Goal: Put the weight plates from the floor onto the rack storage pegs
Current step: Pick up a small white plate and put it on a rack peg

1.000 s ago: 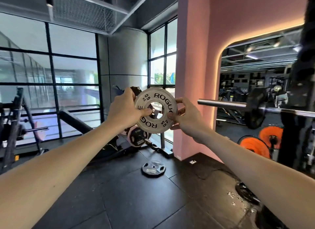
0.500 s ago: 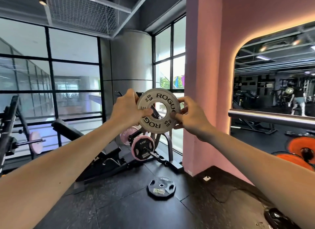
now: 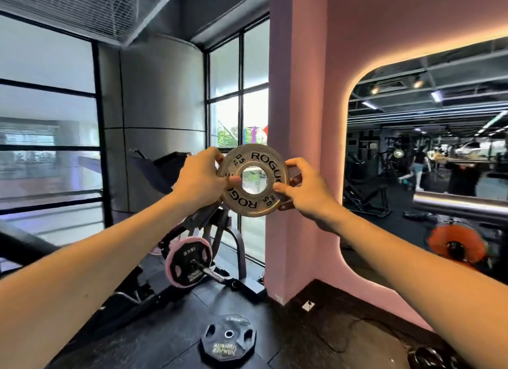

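Observation:
I hold a small grey 0.5 kg plate marked ROGUE upright at chest height, arms stretched forward. My left hand grips its left rim with the thumb near the centre hole. My right hand pinches its right rim. A black multi-sided weight plate lies flat on the dark floor below. Behind the held plate stands a machine with a pink-rimmed 15 kg plate on a low peg.
A pink pillar rises just right of the held plate. A steel barbell sleeve juts in from the right, above an orange plate. Windows fill the left wall. Another dark plate lies on the floor at the lower right.
The view has swung left and moved closer to the machine and pillar. The barbell and orange plates slid toward the right edge. Both hands keep the same grip on the small plate.

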A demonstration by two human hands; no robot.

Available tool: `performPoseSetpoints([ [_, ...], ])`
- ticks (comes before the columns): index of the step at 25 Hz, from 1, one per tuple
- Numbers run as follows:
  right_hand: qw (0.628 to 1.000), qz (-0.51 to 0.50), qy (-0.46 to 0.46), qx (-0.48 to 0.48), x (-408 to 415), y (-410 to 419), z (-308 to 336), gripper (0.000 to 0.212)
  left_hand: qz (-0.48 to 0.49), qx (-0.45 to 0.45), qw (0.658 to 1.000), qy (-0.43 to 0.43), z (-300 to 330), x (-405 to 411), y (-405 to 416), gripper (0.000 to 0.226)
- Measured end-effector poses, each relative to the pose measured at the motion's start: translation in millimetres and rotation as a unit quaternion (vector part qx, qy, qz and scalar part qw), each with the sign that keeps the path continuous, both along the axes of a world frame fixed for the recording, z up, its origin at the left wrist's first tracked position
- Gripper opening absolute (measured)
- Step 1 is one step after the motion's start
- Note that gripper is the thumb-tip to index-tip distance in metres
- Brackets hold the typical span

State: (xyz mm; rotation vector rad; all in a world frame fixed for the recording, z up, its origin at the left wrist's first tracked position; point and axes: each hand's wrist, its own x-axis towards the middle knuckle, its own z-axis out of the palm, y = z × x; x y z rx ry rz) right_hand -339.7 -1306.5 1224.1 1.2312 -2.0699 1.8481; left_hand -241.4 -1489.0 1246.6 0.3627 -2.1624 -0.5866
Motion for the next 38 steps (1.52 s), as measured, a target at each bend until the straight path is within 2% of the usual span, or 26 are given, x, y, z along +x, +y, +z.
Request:
performPoseSetpoints([
  [8,0.996,-0.089,-0.002,0.010,-151,-90,-2,0.033,-0.100,-0.009,0.995,-0.002,1,-177,-101,0.043],
  [16,0.982,-0.184,0.028,0.020,-341,-125,-13,0.034,-0.186,-0.015,0.982,-0.008,-5,-383,-139,0.042],
  [22,0.971,-0.238,0.029,0.025,-477,-125,3,0.035,-0.240,-0.004,0.971,0.007,8,-536,-143,0.038],
  [29,0.950,-0.309,0.014,0.046,-618,-112,-6,0.034,-0.325,0.005,0.946,-0.003,-5,-715,-136,0.037],
  [38,0.901,-0.434,0.014,0.019,-813,-72,-5,0.035,-0.441,-0.019,0.897,0.003,6,-966,-92,0.044],
])
